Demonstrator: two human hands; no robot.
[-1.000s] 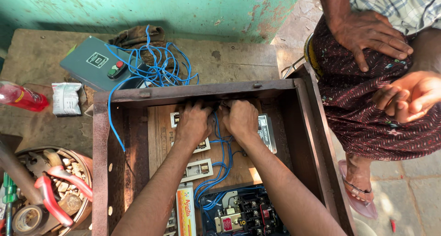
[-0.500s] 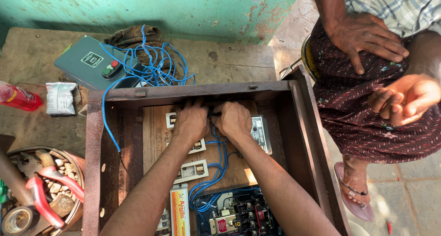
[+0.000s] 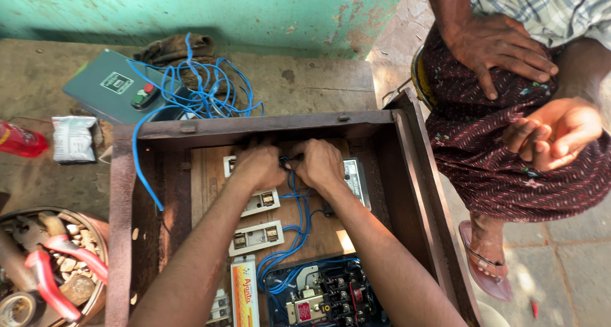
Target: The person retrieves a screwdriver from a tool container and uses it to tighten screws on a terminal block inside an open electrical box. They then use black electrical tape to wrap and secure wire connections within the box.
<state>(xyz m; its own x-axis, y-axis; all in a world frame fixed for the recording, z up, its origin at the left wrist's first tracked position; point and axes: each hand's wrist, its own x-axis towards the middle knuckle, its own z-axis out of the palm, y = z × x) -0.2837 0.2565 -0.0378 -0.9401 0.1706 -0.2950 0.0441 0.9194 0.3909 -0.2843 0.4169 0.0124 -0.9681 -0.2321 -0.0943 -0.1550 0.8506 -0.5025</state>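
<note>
Inside the wooden box point(image 3: 121, 193), near its far wall, the left hand point(image 3: 259, 166) and right hand point(image 3: 318, 163) sit side by side on the wire bundle point(image 3: 294, 219), which runs down the box's middle to the contactor unit point(image 3: 324, 295) at its near edge. Left of that bundle, still in the box, lie two fuse holders point(image 3: 256, 236). Behind the box lies a switch cover point(image 3: 111, 88), left of it a bowl of tools point(image 3: 44, 270), right of it another person's hands point(image 3: 499, 43)

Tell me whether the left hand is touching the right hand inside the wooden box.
Cannot tell. In the head view the left hand and right hand meet around the blue wires in the wooden box, but shadow hides any contact or gap.
</note>
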